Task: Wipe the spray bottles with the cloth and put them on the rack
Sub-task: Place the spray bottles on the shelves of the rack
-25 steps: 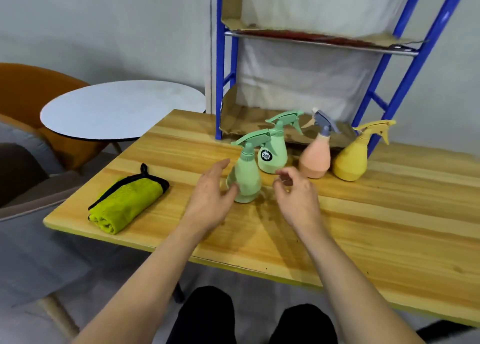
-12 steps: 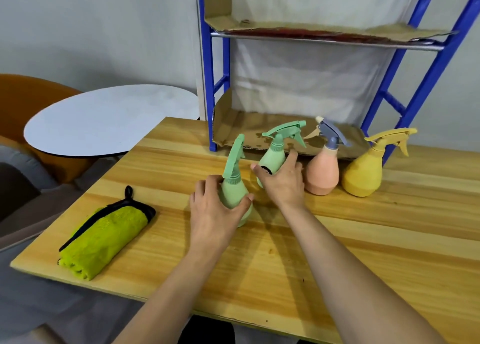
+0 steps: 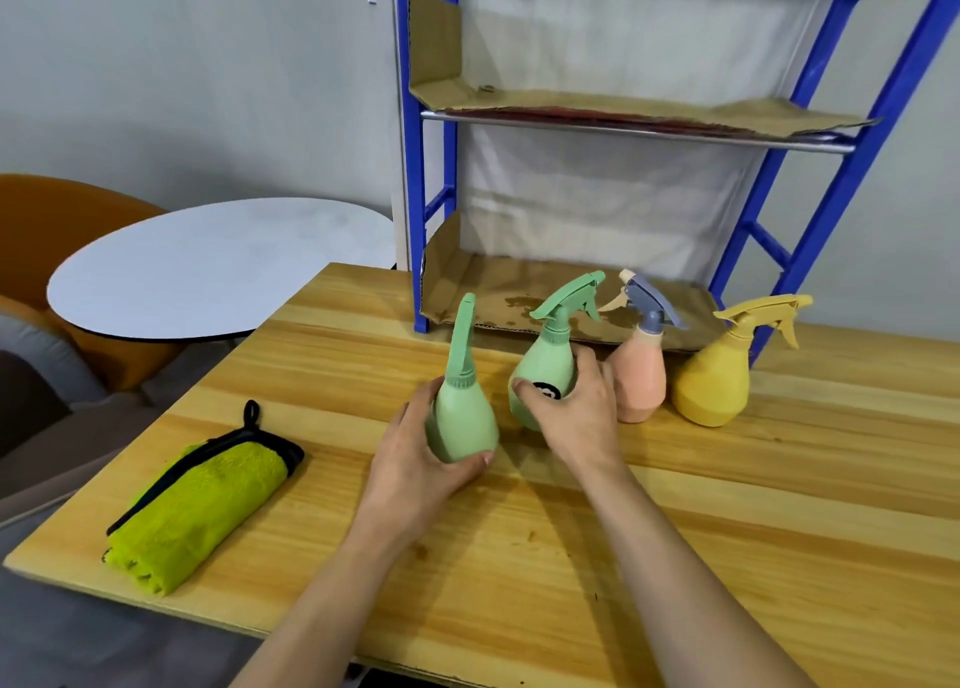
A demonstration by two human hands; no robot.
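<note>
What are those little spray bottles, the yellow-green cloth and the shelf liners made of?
Spray bottles, such as the yellow bottle: likely matte plastic, with a smooth, even, moulded look. Cloth: probably fluffy microfibre, with a fuzzy pile and black trim. Shelf liners: brown corrugated cardboard, folded up at the side, stained. Table: light wood, its grain visible.

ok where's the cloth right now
In the head view, the cloth lies folded near the wooden table's front-left corner, left of the left hand, untouched.

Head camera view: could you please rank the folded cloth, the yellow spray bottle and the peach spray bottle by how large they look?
1. folded cloth, though it lies nearest the camera.
2. yellow spray bottle and peach spray bottle: too alike to rank.
</note>
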